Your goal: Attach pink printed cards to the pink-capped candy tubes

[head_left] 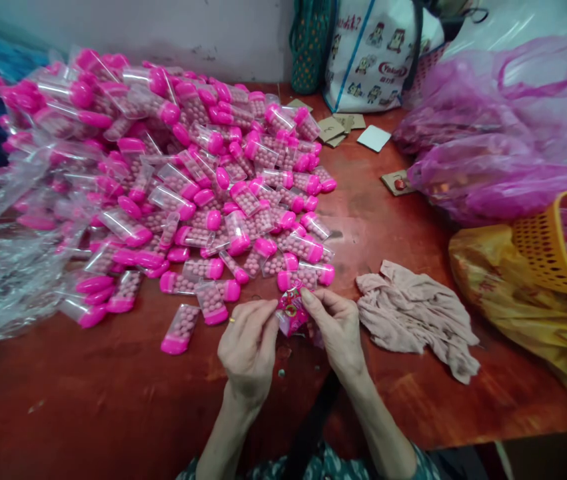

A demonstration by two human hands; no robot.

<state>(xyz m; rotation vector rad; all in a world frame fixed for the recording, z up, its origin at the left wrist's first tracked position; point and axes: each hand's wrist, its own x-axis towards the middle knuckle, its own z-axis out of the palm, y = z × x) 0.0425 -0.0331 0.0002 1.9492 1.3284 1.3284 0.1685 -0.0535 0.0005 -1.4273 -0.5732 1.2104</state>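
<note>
Between my two hands is a small pink printed wrapper (290, 312), held above the table near its front. My left hand (250, 343) pinches its left side, and a gold ring shows on one finger. Thumb and fingers of my right hand (337, 327) close on its upper right edge. What lies inside or under the wrapper is hidden. Just beyond my hands spreads a big heap of clear candy containers (203, 237) with bright pink caps and small pink balls inside. One such container (180, 329) lies apart at the heap's front.
A crumpled pale cloth (418, 320) lies right of my hands. Farther right are a yellow basket (543, 243), a yellow bag (493, 280) and pink plastic bags (488, 147). Cardboard pieces (332, 129) and a white Yakult bag (373, 57) sit at the back. Clear plastic (18, 287) covers the left side.
</note>
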